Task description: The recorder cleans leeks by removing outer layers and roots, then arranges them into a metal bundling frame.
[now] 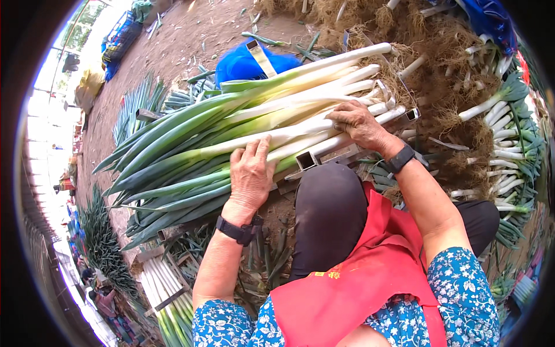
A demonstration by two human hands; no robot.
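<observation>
A thick bundle of long green onions (231, 127) lies across a metal rack (306, 160) in front of me, white ends to the right and green leaves to the left. My left hand (251, 170) curls its fingers over a stalk on the near side of the bundle, where white turns to green. Farther right, my right hand (363, 127) is closed around the white part of a stalk near the root end. Both hands rest against the bundle, and their palms are hidden.
Untrimmed onions with brown roots (439, 87) pile up at the right, beside a row of white stalks (503, 150). Another onion bundle (165, 283) lies at lower left. Blue netting (248, 61) sits behind the rack, and a blue crate (121, 37) stands far left. My knee (330, 202) is close to the rack.
</observation>
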